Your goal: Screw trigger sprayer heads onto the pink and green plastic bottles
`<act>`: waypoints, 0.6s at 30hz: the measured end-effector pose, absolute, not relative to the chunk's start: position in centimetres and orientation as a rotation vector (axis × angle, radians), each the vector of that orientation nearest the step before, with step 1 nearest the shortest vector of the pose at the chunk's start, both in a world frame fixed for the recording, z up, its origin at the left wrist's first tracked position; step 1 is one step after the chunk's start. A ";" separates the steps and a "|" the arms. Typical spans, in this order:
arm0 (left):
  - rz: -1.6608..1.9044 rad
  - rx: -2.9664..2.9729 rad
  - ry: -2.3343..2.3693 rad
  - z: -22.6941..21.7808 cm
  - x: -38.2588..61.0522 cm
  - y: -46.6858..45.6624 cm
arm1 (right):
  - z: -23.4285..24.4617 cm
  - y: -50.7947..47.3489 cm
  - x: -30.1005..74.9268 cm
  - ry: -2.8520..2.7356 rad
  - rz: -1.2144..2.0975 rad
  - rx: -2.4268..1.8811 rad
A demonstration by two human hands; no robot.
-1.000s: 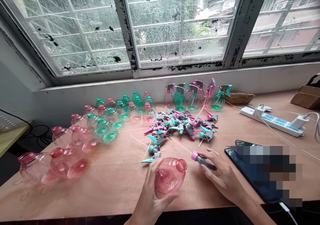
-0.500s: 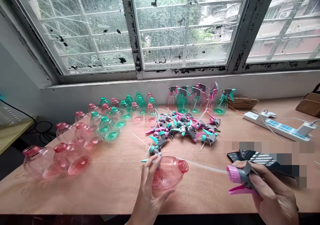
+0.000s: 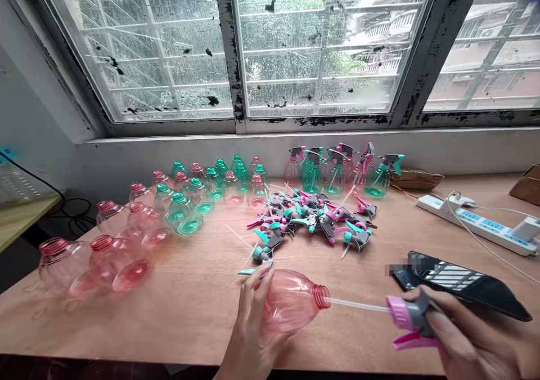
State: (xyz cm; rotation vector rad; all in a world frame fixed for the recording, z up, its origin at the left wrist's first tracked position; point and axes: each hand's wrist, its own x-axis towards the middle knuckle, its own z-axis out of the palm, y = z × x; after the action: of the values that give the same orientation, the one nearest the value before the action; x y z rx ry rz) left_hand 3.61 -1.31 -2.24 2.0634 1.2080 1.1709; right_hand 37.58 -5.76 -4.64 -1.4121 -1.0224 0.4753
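Observation:
My left hand (image 3: 255,318) grips a clear pink bottle (image 3: 291,301) by its base end, tilted so its open neck points right. In my right hand (image 3: 468,335) is a spray nozzle (image 3: 415,318) with a pink collar, a pink trigger and a grey body. Its long clear tube (image 3: 358,303) runs left through the bottle's neck, with the end inside the bottle. The collar is still well apart from the neck. Just beyond my left fingertips, a loose grey and teal spray nozzle (image 3: 264,253) lies on the table.
Pink and green open bottles (image 3: 185,214) stand at the left. A pile of loose spray nozzles (image 3: 312,214) lies mid-table, with assembled spray bottles (image 3: 312,174) behind it. At the right are a power strip (image 3: 476,225) with cables and dark phones (image 3: 468,284).
The tube's tip has gone from outside the bottle, behind its neck, to inside it. The bottle's neck has turned and shifted slightly right and down. The view has moved a little.

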 end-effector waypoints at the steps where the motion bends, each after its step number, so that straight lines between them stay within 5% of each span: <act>1: 1.153 2.055 1.201 -2.3 3.6 -1.3 | -3.7 -5.4 36.2 -1.053 0.548 -1.412; 18: 0.817 1.264 0.796 -1.0 1.9 -0.9 | -3.4 -2.4 32.3 -1.204 1.217 -1.267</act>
State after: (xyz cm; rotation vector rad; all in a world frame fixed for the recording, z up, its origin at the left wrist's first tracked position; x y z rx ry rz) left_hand 1.90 -0.89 -1.00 1.2637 0.7964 0.8173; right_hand 32.30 -2.45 -3.42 -1.2668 -1.2037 1.2168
